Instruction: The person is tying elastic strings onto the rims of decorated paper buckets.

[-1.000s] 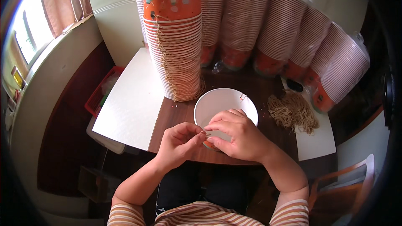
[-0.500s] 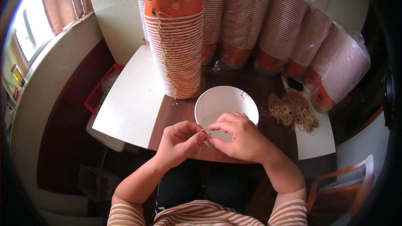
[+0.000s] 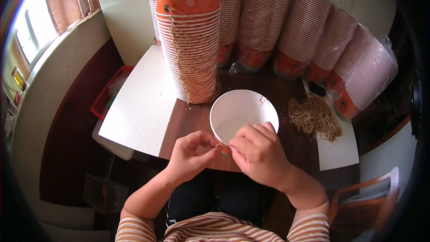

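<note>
A white-lined paper bucket with an orange outside stands on the dark wooden table, its mouth facing me. A thin tan string runs from the far right of its rim across the mouth to my hands at the near rim. With thumb and forefinger, my left hand pinches the string at the rim's near edge. My right hand is closed just right of it, fingers curled on the string; the exact end it grips is hidden.
Behind the bucket, to the left, rises a tall stack of orange buckets with strings down its side. Plastic-wrapped bucket stacks line the back. A heap of tan strings lies right, beside a white board. Another white board lies left.
My right hand has turned and closed more, its knuckles now upward, and moved slightly right. My left hand stays almost in place. The view has shifted slightly.
</note>
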Tool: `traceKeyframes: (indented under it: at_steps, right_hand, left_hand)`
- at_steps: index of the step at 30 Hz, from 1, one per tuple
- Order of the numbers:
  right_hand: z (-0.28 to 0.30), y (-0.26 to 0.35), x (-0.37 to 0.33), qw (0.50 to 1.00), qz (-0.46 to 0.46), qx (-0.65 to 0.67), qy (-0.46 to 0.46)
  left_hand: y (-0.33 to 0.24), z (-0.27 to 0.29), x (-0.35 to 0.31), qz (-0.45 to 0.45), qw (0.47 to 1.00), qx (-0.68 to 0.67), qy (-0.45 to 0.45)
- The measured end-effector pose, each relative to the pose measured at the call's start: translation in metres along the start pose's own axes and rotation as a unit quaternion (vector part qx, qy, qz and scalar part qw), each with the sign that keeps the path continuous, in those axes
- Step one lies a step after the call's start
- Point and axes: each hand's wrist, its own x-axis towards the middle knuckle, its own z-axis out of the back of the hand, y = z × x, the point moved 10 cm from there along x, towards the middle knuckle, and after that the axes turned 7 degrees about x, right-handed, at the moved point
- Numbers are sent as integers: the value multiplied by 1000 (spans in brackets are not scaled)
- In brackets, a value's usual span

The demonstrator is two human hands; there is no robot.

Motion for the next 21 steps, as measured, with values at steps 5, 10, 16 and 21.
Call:
traceKeyframes:
  at_steps: [5,10,16,21]
  right_hand:
    - [-2,13,-28,997,-36,8,-65]
    - [-22,8,-56,986,-96,11,-139]
    - [-42,-4,-69,964,-133,31,-228]
    - [-58,-13,-66,957,-121,169,-205]
  left_hand:
    - [-18,8,-20,-139,962,215,-91]
    - [16,9,-34,-41,989,39,-138]
    - [53,-6,-33,60,961,-253,-98]
    - [62,-4,-35,88,940,-319,-79]
